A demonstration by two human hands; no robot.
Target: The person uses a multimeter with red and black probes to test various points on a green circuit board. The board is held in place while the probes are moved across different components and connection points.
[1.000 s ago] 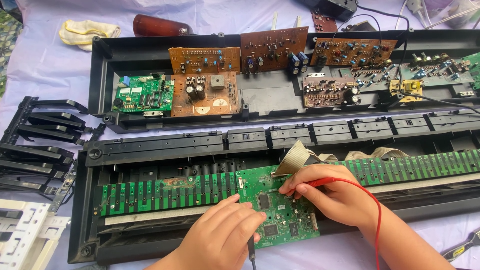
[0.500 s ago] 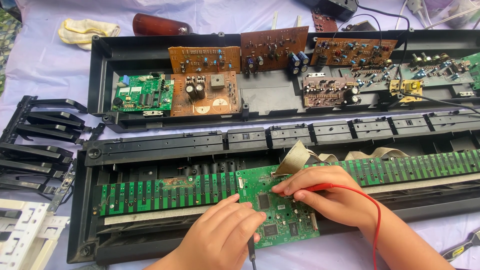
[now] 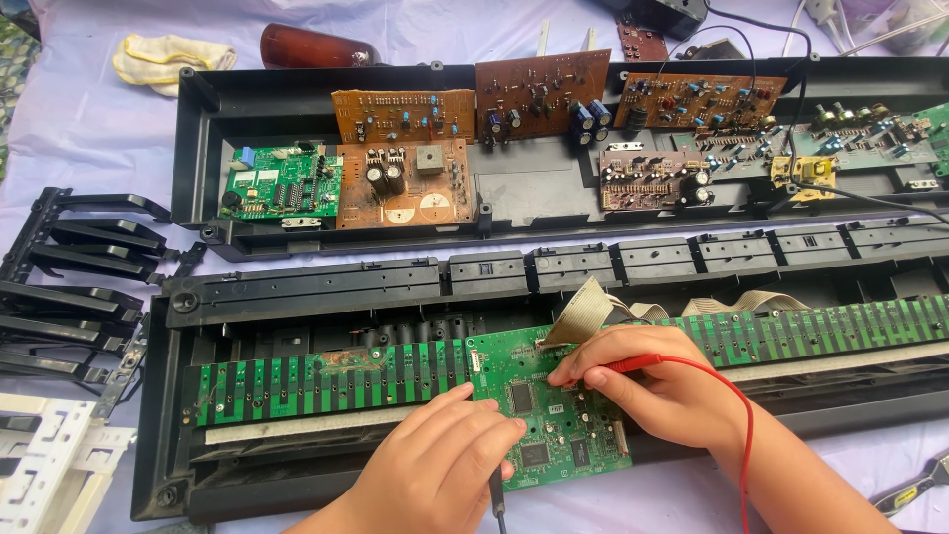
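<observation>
Head view: two probes on green circuit board [image 3: 554, 415], lower centre of frame.
Right hand [image 3: 652, 381] fingers pinch red probe [image 3: 633, 364]; left hand [image 3: 445, 460] fingers close around black probe [image 3: 496, 489]. A slipping tip could bridge adjacent solder pads.

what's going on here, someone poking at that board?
A person has an opened electronic keyboard case on a cloth-covered surface. The right hand holds a red probe with its tip on the green circuit board. The left hand holds a black probe at the board's near edge. More boards sit in the upper case half.
</observation>
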